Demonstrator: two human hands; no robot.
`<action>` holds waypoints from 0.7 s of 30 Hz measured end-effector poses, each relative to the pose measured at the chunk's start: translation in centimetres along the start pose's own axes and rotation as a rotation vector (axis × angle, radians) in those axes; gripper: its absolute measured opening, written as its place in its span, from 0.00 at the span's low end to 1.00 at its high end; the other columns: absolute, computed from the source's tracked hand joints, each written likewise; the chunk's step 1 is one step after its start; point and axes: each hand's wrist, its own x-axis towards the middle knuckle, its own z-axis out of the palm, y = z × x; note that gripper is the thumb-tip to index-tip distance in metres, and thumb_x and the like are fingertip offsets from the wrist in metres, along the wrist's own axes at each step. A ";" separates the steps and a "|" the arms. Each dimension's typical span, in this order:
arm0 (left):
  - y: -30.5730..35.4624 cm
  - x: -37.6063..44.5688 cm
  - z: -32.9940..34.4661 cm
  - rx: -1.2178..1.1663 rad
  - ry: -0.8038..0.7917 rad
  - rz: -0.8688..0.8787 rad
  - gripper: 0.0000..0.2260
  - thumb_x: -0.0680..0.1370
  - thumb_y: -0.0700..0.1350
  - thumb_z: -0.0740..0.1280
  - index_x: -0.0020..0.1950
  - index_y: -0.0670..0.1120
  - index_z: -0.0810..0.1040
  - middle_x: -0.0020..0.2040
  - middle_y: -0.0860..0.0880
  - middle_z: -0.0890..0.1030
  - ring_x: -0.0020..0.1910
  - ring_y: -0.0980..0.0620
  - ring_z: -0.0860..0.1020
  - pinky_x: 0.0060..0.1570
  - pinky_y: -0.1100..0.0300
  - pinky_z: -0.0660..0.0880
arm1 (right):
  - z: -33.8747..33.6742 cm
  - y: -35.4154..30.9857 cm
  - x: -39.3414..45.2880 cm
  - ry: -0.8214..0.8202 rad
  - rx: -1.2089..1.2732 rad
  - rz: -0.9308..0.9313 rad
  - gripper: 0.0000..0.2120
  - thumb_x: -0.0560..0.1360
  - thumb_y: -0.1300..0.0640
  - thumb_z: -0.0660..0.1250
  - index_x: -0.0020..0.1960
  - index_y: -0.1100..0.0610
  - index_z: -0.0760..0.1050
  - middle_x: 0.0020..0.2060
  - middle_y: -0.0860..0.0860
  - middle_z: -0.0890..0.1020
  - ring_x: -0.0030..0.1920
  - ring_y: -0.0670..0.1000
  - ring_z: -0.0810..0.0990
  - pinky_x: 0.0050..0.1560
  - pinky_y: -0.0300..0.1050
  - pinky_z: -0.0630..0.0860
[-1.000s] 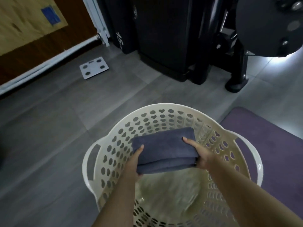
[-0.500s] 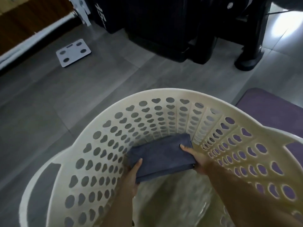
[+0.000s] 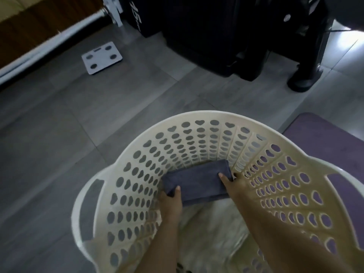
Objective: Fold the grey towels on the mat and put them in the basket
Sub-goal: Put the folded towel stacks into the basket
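Holding a folded towel down inside the basket

Left hand (image 3: 171,200) grips the lower-left corner of the folded grey towel (image 3: 198,182), thumb on top, other fingers hidden under the cloth. Right hand (image 3: 237,187) grips the right end of the same towel, thumb on top near the right edge, fingers tucked below and out of sight. Both forearms come in from the bottom of the frame and go down over the near rim.

Towel is folded into a thick rectangle, tilted slightly, held deep inside the cream basket (image 3: 199,117), its far edge close against the inner far wall. Cannot tell if it touches the basket floor. Pale floor of the basket shows below the towel, blurred.

Basket fills the lower centre and right of the frame; wall full of heart-shaped holes, a handle cutout on the left side and another on the right.

Purple mat (image 3: 323,136) lies behind the basket at the right edge, partly seen through the holes. Grey tiled floor (image 3: 59,134) all round. White bathroom scale (image 3: 101,57) on the floor, upper left. Dark gym equipment (image 3: 216,32) across the top centre and right. Wooden wall with a white rail in the upper-left corner.
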 end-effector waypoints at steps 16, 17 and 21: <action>-7.0 -27.4 -20.4 -0.311 0.437 0.511 0.17 0.77 0.37 0.63 0.57 0.58 0.74 0.53 0.60 0.74 0.51 0.66 0.75 0.48 0.78 0.68 | -6.2 -8.8 -33.2 -0.220 0.119 -0.919 0.20 0.76 0.47 0.56 0.63 0.53 0.74 0.53 0.45 0.77 0.55 0.42 0.74 0.53 0.36 0.73; -9.4 -28.0 -21.1 -0.321 0.468 0.486 0.17 0.76 0.35 0.63 0.56 0.57 0.74 0.53 0.59 0.75 0.51 0.66 0.75 0.48 0.77 0.68 | -6.1 -7.9 -35.1 -0.278 0.133 -0.908 0.20 0.75 0.46 0.56 0.63 0.51 0.74 0.52 0.42 0.76 0.54 0.40 0.74 0.52 0.34 0.73; -18.2 -29.0 -21.6 -0.366 0.538 0.265 0.13 0.77 0.37 0.62 0.57 0.53 0.76 0.55 0.55 0.75 0.49 0.64 0.76 0.43 0.72 0.69 | -3.7 -2.5 -39.6 -0.396 0.164 -0.818 0.16 0.74 0.46 0.59 0.60 0.46 0.73 0.47 0.40 0.76 0.50 0.41 0.75 0.47 0.29 0.72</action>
